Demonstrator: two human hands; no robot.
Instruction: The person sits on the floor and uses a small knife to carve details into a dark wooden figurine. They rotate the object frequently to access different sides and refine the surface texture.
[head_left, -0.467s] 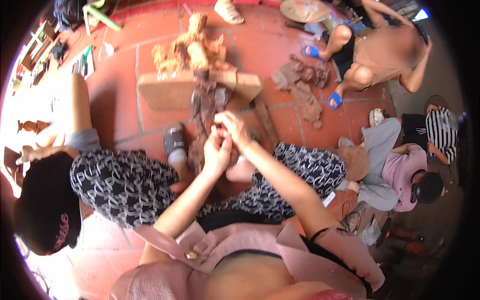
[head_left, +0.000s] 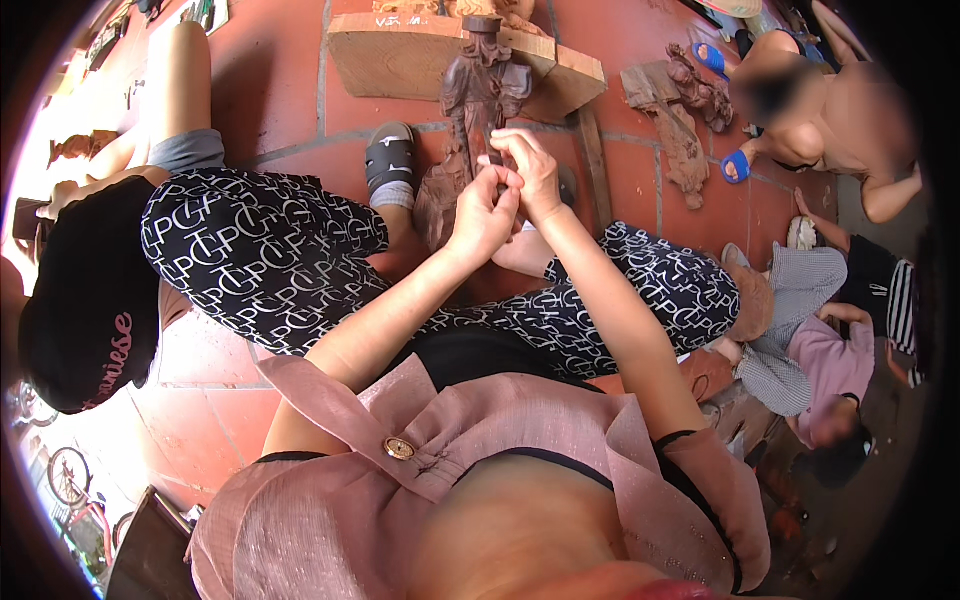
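Observation:
My left hand (head_left: 486, 214) and my right hand (head_left: 533, 176) meet in front of me, above my lap, fingertips close together. The left hand's fingers are pinched. The right hand's fingers are curled, and whatever sits between the two hands is too small or hidden to name. Just beyond them stands a carved dark brown wooden figure (head_left: 487, 88), between my feet. The hands overlap its lower part in the picture, and I cannot tell whether they touch it. Its base (head_left: 437, 205) shows beside the left wrist.
A thick wooden block (head_left: 390, 62) lies behind the figure, with pale carvings (head_left: 510, 12) beyond. A wooden bar (head_left: 594, 165) and dark carved pieces (head_left: 685, 140) lie on the red tiles to the right. A person in a black cap (head_left: 95, 290) is close at left; others sit at right.
The view has tilted, so the figure and block appear higher and further right. Both hands stay together, and the left fingers remain pinched.

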